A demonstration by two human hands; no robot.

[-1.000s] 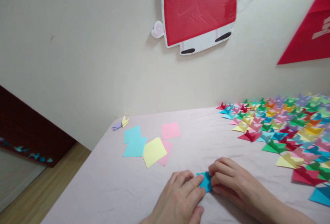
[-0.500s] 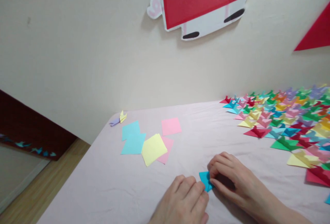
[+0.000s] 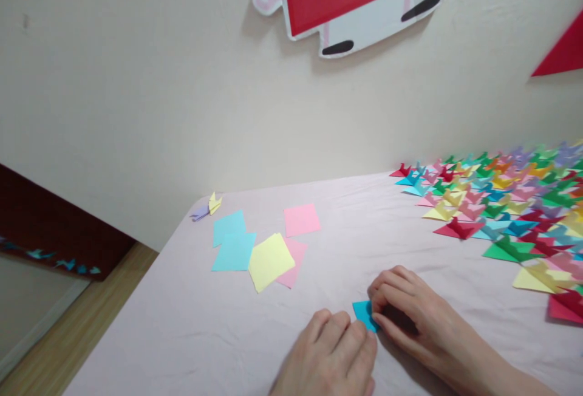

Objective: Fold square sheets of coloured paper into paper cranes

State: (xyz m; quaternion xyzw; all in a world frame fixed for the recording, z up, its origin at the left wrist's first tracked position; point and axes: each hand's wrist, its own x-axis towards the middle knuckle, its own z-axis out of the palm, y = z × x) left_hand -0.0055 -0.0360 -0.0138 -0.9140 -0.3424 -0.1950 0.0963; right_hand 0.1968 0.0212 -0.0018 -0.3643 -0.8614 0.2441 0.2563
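A small folded blue paper lies on the pale pink table cover near the front edge. My right hand curls over its right side, fingertips pinching and pressing the paper. My left hand rests just left of it with fingers bent together, fingertips touching the paper's lower left edge.
Flat paper squares lie to the left: blue, yellow, pink. Two small folded pieces sit at the far left corner. Several coloured origami figures cover the right side. The table's left edge drops to a wooden floor.
The view has tilted down and left, so the wall decoration slid up. My left hand's fingers pulled back off the blue paper to its edge; my right hand stays on it.
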